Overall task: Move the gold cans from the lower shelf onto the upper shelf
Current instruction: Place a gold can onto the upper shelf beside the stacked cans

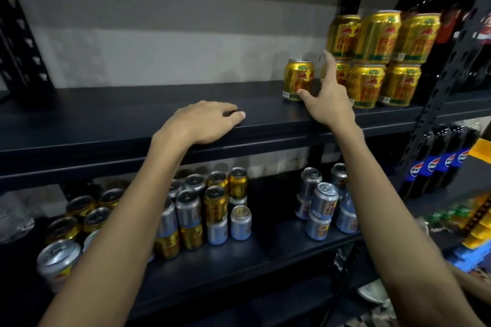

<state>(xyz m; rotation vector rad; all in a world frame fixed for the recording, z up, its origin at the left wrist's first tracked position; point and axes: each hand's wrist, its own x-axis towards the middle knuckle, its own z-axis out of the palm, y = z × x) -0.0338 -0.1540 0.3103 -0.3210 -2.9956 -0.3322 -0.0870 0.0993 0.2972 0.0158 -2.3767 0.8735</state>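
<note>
On the upper shelf [132, 111] a two-layer stack of gold cans [377, 58] stands at the right, and a single gold can [297, 78] stands just left of it. My right hand [328, 102] is spread open beside that single can, thumb touching its base, index finger pointing up at the stack. My left hand [204, 121] rests flat on the upper shelf's front edge and holds nothing. On the lower shelf [265, 247] more gold cans [215, 203] stand mixed with silver cans [187, 207], partly hidden behind my left forearm.
A second group of silver cans [322, 207] stands at the lower shelf's right. Dark cola bottles [438, 162] fill the neighbouring rack at the right, behind a perforated black post [441, 82]. A silver can [57, 260] stands at the lower left front. Yellow packets [478, 231] lie at far right.
</note>
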